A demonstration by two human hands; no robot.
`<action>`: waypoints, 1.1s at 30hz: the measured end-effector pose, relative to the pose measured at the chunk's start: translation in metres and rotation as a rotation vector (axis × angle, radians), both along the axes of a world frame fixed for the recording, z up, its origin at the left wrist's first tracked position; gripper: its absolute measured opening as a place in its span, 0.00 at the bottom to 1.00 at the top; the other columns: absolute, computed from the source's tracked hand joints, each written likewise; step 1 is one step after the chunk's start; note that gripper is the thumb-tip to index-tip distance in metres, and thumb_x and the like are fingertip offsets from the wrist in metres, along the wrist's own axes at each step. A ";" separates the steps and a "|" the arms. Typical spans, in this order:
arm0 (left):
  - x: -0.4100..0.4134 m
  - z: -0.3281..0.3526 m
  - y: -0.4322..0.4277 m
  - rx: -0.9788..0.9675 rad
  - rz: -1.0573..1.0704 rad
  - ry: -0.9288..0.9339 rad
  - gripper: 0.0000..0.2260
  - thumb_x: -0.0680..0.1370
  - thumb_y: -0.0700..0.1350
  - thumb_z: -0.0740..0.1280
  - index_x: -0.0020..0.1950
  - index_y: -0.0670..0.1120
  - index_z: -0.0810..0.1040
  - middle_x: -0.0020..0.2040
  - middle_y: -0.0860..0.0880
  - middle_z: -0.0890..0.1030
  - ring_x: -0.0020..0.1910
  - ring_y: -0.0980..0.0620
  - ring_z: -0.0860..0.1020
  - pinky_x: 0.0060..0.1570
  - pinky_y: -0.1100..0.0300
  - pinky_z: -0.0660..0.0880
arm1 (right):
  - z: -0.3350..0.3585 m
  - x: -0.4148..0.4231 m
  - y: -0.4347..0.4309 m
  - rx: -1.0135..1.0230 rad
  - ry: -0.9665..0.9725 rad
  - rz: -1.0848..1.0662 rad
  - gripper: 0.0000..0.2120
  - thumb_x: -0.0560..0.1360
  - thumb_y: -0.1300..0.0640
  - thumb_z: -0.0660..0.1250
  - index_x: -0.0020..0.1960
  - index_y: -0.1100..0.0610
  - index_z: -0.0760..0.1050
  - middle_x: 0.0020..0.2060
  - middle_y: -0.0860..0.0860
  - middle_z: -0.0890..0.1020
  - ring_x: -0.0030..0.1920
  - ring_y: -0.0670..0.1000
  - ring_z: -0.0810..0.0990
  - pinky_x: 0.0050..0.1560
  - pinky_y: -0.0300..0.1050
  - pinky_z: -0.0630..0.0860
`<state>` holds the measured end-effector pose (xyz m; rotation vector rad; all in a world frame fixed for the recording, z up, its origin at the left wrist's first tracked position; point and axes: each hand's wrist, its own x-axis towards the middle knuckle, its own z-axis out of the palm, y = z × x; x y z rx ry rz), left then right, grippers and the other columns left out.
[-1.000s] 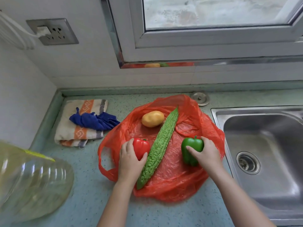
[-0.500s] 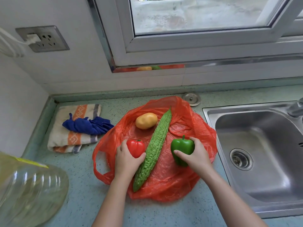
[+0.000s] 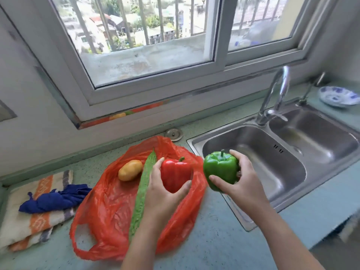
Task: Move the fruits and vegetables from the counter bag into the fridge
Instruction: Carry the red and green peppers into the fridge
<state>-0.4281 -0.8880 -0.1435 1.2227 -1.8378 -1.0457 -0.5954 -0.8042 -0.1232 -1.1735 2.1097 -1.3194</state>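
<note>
Red pepper (image 3: pixel 175 175), glossy and lobed, held up in the left hand (image 3: pixel 162 193), thumb and fingers wrapped round its lower half, above the right part of the bag (image 3: pixel 109 207). Green pepper (image 3: pixel 221 168), same waxy skin, stem up, gripped in the right hand (image 3: pixel 240 182) over the near left rim of the sink (image 3: pixel 194 142). The two peppers sit close, a thin gap between.

Bag: thin orange plastic, crinkled, spread flat on the speckled green table (image 3: pixel 214 240), one handle loop at its near left. On it a smooth yellow potato (image 3: pixel 130 170) and a long, bumpy bitter gourd (image 3: pixel 143 191), its near end hidden behind the left forearm.

Left of the bag, a folded striped towel (image 3: pixel 29 225) with a blue rag (image 3: pixel 52 197) on top. Steel double sink to the right, tap (image 3: pixel 272 94) at its back edge. Bare table in front of the bag and sink.
</note>
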 end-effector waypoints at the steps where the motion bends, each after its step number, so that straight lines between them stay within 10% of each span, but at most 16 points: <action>1: -0.012 0.003 0.006 0.005 -0.050 0.024 0.39 0.63 0.55 0.77 0.68 0.54 0.63 0.63 0.54 0.70 0.60 0.56 0.70 0.60 0.60 0.68 | 0.005 -0.007 0.013 -0.008 0.009 -0.029 0.38 0.62 0.52 0.77 0.67 0.51 0.64 0.59 0.47 0.71 0.58 0.49 0.72 0.59 0.48 0.71; 8: -0.118 0.018 0.065 0.052 -0.452 0.201 0.34 0.59 0.55 0.74 0.62 0.62 0.63 0.57 0.63 0.70 0.54 0.65 0.73 0.52 0.70 0.71 | 0.035 -0.062 0.133 -0.039 0.072 -0.351 0.38 0.62 0.52 0.77 0.66 0.47 0.64 0.57 0.44 0.70 0.54 0.44 0.73 0.46 0.25 0.69; 14: -0.209 0.037 0.165 0.102 -0.754 0.334 0.32 0.59 0.51 0.76 0.58 0.65 0.66 0.54 0.63 0.74 0.50 0.64 0.77 0.46 0.70 0.74 | 0.050 -0.115 0.251 -0.128 0.195 -0.671 0.39 0.59 0.50 0.79 0.66 0.52 0.67 0.59 0.48 0.73 0.57 0.49 0.74 0.58 0.49 0.73; 18: -0.279 0.059 0.255 0.119 -0.931 0.405 0.33 0.59 0.50 0.75 0.60 0.60 0.66 0.55 0.61 0.74 0.49 0.68 0.76 0.44 0.75 0.70 | 0.066 -0.144 0.354 -0.169 0.219 -0.858 0.37 0.58 0.45 0.76 0.63 0.45 0.66 0.57 0.44 0.74 0.56 0.46 0.75 0.57 0.43 0.72; 24: -0.360 0.068 0.409 0.154 -1.271 0.409 0.34 0.58 0.57 0.74 0.62 0.63 0.65 0.57 0.60 0.75 0.52 0.58 0.78 0.54 0.54 0.77 | 0.081 -0.159 0.505 -0.245 0.271 -1.217 0.35 0.56 0.44 0.77 0.60 0.46 0.68 0.54 0.45 0.75 0.54 0.46 0.76 0.54 0.42 0.73; 33: -0.410 0.077 0.597 0.231 -1.719 0.432 0.35 0.58 0.58 0.73 0.62 0.60 0.65 0.57 0.60 0.73 0.52 0.67 0.76 0.45 0.72 0.73 | 0.076 -0.142 0.660 -0.249 0.325 -1.656 0.38 0.56 0.40 0.73 0.63 0.47 0.68 0.58 0.45 0.75 0.57 0.46 0.75 0.56 0.53 0.75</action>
